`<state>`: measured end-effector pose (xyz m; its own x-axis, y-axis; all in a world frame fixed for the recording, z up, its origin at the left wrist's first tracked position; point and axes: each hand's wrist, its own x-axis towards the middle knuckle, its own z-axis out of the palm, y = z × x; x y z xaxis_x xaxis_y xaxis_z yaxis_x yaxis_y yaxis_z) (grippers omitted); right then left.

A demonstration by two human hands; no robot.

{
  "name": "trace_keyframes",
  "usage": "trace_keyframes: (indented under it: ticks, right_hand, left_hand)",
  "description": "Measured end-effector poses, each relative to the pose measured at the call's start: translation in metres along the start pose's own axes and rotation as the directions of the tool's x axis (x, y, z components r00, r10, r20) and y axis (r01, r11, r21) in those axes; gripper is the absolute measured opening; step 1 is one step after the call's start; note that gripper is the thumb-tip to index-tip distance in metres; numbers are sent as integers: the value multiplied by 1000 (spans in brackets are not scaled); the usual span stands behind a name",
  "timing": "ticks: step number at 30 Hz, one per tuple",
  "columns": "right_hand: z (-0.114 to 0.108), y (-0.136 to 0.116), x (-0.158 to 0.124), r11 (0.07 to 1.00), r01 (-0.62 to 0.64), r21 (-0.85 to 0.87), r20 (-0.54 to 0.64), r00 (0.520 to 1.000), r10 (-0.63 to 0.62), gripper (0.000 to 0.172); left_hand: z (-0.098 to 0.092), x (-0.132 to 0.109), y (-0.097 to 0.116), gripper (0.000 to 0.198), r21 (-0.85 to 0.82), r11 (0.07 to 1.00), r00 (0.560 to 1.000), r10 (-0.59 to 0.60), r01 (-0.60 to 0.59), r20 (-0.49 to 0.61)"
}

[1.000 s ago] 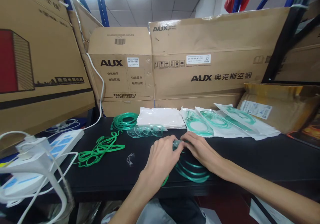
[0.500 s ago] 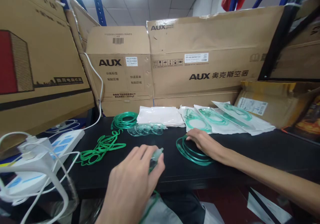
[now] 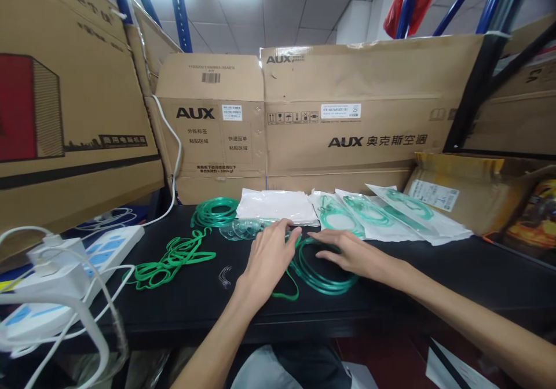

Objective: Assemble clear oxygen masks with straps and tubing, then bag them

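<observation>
My left hand (image 3: 271,259) is over the middle of the black table, its fingers closed round something mostly hidden beneath them, with a green elastic strap (image 3: 286,295) hanging out below. To its right lies a coil of clear green tubing (image 3: 324,282). My right hand (image 3: 347,253) hovers at the coil's upper right, thumb and fingers apart, holding nothing I can see. Behind my left hand a row of clear mask pieces (image 3: 243,230) is partly covered. A tangle of green straps (image 3: 174,261) and several thin clear strips (image 3: 225,276) lie to the left.
At the back are another green tubing coil (image 3: 215,212), a stack of white packets (image 3: 278,205) and several bagged tubing sets (image 3: 373,212). A white power strip (image 3: 108,256) with cables is at the left. Cardboard boxes (image 3: 347,88) wall the rear.
My left hand has moved forward and right, beside the coil, and the strap now lies on the table. My right hand has opened off the tubing. The thin clear strips have come into sight.
</observation>
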<state>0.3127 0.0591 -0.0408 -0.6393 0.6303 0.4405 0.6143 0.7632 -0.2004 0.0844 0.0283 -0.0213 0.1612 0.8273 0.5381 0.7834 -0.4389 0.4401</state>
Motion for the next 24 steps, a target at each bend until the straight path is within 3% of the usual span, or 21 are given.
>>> trace_keyframes:
  ticks: [6,11,15,18,24]
  right_hand:
    - [-24,-20,-35,996,-86,-23,-7,996,86,35]
    - [-24,-41,-84,985,-123,-121,115,984,137,41]
    - [-29,-49,-99,978,-69,-197,188,976,107,19]
    - [-30,-54,-102,962,3,-274,216,975,58,6]
    - [-29,-54,-115,931,151,-331,197,976,-89,34]
  left_hand:
    - [-3,-18,8,25,-8,990,990,140,-140,4]
    - [3,-26,28,27,-66,944,918,329,-323,219]
    - [16,-19,32,28,14,931,899,349,-365,266]
    - [25,-10,34,34,3,897,852,420,-443,314]
    - [46,3,42,41,7,836,779,509,-549,365]
